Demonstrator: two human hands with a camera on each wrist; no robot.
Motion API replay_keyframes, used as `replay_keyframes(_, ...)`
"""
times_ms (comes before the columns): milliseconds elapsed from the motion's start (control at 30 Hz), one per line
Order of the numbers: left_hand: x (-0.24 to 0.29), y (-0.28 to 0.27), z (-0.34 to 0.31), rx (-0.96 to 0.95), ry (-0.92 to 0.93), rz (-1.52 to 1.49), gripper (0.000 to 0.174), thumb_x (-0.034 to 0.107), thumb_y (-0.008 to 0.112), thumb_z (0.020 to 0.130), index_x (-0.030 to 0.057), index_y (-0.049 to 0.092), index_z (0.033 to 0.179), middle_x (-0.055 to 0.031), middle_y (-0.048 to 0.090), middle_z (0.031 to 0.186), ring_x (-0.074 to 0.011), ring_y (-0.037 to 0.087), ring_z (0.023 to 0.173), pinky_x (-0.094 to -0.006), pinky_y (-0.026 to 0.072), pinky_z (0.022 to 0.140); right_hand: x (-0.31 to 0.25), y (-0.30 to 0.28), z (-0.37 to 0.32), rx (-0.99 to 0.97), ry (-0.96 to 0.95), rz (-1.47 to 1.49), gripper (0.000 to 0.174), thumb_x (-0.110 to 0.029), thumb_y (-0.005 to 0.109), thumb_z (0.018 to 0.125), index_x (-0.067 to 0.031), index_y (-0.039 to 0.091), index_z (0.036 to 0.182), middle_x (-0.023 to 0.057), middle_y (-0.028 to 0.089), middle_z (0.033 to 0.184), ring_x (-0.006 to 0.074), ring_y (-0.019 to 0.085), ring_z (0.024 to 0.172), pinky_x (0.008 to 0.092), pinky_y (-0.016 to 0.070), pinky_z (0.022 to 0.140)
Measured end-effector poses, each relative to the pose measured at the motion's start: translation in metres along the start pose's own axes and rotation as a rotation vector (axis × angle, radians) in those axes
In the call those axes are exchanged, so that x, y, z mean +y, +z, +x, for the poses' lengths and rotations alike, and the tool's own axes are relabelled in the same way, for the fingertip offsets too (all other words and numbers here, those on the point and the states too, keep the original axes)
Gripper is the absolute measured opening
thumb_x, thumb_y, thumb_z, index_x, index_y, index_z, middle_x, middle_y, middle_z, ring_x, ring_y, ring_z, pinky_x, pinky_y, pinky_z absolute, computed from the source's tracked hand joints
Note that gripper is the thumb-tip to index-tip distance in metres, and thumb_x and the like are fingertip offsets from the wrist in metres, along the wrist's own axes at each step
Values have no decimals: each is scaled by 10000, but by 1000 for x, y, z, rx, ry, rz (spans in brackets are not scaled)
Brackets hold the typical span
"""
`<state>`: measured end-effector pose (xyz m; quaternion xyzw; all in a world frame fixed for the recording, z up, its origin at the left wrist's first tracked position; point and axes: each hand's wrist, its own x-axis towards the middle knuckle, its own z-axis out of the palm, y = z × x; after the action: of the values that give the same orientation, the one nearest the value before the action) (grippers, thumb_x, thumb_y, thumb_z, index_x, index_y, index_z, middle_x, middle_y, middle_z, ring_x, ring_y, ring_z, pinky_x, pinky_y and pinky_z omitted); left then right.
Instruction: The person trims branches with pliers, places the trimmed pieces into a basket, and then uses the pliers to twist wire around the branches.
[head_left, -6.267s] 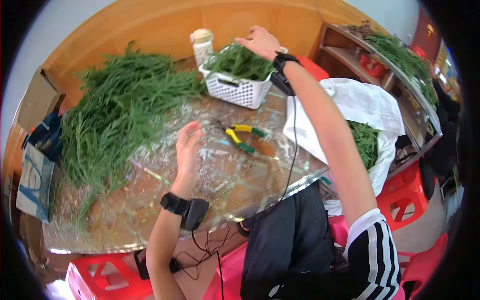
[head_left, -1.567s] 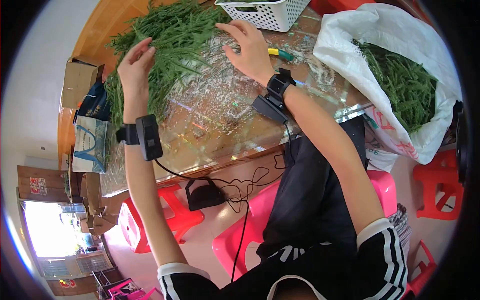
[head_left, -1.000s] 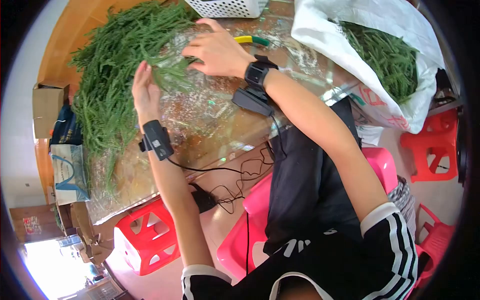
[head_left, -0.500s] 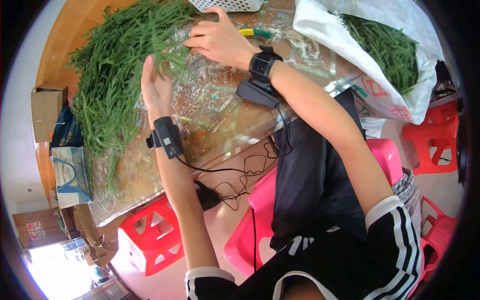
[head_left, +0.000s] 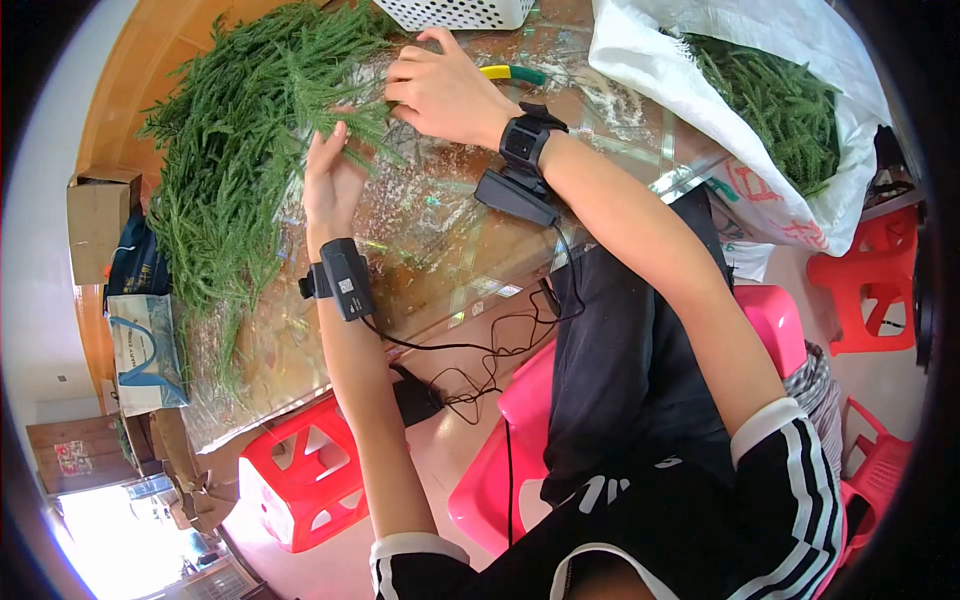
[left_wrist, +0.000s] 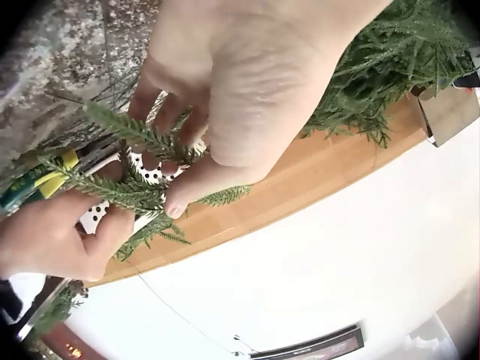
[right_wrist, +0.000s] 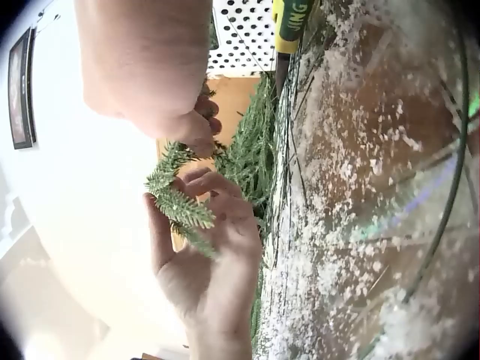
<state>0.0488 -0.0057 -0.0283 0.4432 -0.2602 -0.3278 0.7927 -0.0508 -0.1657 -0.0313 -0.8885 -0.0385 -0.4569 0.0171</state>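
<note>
A green needle-leaved sprig [head_left: 350,118] is held between the two hands over the near right side of a large green heap [head_left: 225,160]. My left hand [head_left: 335,190] holds it from below; in the left wrist view the thumb of that hand [left_wrist: 251,90] lies against the sprig [left_wrist: 135,191] with the fingers curled behind. At the sprig's other part, my right hand [head_left: 450,95] has bent fingers; the right wrist view shows this hand [right_wrist: 150,67] pinching the sprig [right_wrist: 176,199], partly hiding its fingertips.
Yellow-green pliers [head_left: 512,74] lie right of the right hand, below a white perforated basket [head_left: 465,12]. A white sack [head_left: 660,80] of greenery stands at the right. Left are a cardboard box [head_left: 98,230] and a bag [head_left: 140,340]. White flecks cover the table [head_left: 400,290].
From the basket, my right hand has come down and left to the sprig. Over the last half second my left hand has shifted slightly right, nearer to the right hand.
</note>
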Motion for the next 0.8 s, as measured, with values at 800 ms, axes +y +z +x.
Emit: replay_keyframes(800, -13, 18, 6, 195, 290, 36, 288, -23, 604, 794, 45, 479, 1045, -55, 552, 943, -139, 537, 824, -292, 463, 705, -1, 5, 0, 15, 16, 325, 161, -214, 588, 795, -68, 581, 861, 59, 543, 761, 238, 564, 749, 341, 453, 602)
